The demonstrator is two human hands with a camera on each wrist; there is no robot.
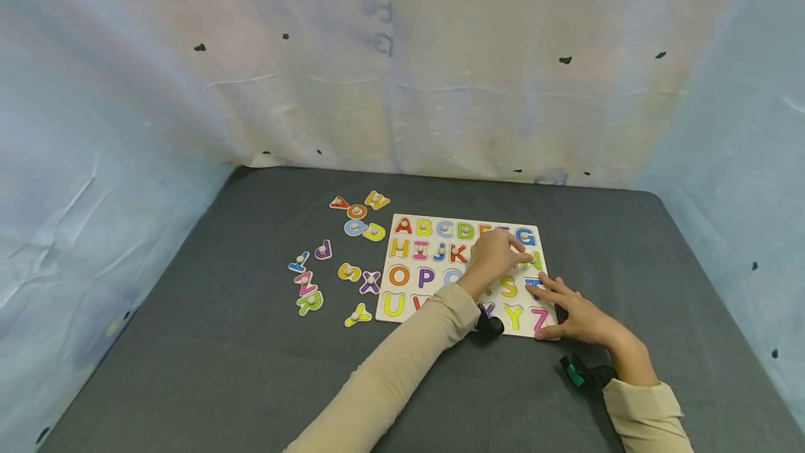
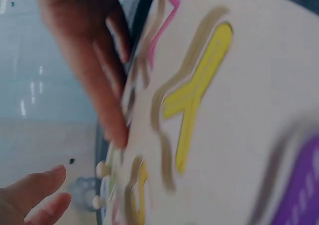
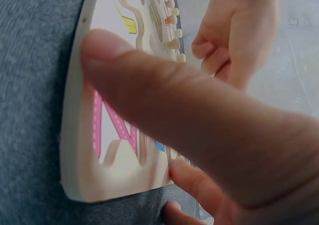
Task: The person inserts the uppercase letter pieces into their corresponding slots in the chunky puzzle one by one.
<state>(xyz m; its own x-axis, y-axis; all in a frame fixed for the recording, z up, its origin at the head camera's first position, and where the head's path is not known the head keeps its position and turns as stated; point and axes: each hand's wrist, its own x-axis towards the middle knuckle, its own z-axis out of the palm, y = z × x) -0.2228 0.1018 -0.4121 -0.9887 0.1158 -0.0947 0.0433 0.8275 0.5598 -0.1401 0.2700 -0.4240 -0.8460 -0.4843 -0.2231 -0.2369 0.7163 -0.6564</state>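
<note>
A pale wooden alphabet board [image 1: 411,222] lies on the dark table. Knobbed letters fill its two upper rows, including a green N [image 1: 535,261] near the right edge. Over this upper right part hovers my left hand [image 1: 492,254], bent at the fingers, with a gap between thumb and finger and nothing in it. My right hand [image 1: 585,317] rests spread on the board's right side. Its thumb [image 3: 149,95] lies over the front edge beside the pink Z recess [image 3: 112,118], and its fingers touch the edge near the blue T recess [image 1: 532,289].
Left of the board lie loose knobbed letters, among them a purple X [image 1: 370,282], a yellow Y [image 1: 358,315], a green R [image 1: 310,303] and a red A [image 1: 339,203]. Hanging sheets [image 1: 440,89] enclose the table [image 1: 251,369] at the back and sides.
</note>
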